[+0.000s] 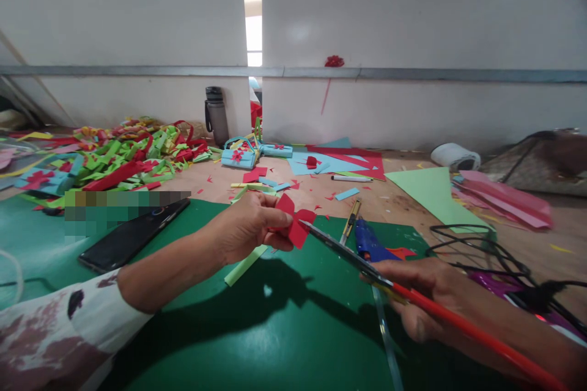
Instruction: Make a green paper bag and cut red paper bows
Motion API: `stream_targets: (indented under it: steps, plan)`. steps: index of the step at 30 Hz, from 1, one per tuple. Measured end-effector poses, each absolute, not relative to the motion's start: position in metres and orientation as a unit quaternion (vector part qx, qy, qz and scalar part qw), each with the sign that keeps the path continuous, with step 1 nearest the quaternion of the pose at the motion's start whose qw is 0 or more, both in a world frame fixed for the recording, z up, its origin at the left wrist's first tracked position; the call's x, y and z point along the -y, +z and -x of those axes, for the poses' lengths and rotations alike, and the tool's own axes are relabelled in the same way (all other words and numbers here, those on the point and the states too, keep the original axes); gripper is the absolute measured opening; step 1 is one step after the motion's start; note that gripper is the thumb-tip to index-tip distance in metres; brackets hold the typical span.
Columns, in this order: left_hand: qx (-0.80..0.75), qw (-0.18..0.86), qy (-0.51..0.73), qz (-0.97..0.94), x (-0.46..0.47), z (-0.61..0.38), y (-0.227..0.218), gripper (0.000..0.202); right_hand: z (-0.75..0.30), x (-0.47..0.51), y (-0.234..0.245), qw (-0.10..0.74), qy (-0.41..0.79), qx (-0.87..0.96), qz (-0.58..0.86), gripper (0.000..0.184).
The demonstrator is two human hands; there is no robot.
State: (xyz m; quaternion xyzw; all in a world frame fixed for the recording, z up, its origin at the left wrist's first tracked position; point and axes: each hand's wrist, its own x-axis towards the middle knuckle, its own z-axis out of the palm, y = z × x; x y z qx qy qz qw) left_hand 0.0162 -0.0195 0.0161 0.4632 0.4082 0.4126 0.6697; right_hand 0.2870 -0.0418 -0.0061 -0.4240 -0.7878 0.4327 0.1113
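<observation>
My left hand (250,226) pinches a small red paper cut-out (296,223) above the green cutting mat (229,330). My right hand (417,296) grips red-handled scissors (367,266), and their blade tips touch the red paper's right edge. A light green paper strip (245,264) lies on the mat just under my left hand. A blue glue gun (369,243) and a yellow utility knife (351,221) rest on the mat behind the scissors.
A black phone (132,235) lies on the mat at left. Piles of green, red and blue paper strips (114,156) fill the back left. A small blue paper basket (239,154), a dark bottle (216,115), coloured sheets (431,192) and black cables (486,250) are also there.
</observation>
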Motion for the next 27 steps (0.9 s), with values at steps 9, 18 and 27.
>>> stream_targets:
  steps: [9,18,27]
  plan:
    - [-0.42,0.666,0.412,-0.459,0.021,-0.018,0.018,0.013,-0.278,0.046,0.01,0.078,0.521,0.735,0.426,0.027]
    - [-0.411,0.662,0.406,-0.477,0.02,-0.016,0.019,0.01,-0.289,0.044,-0.002,0.088,0.432,0.784,0.436,0.025]
    - [-0.406,0.66,0.396,-0.493,0.019,-0.015,0.022,0.009,-0.289,0.047,0.008,0.085,0.437,0.793,0.415,0.024]
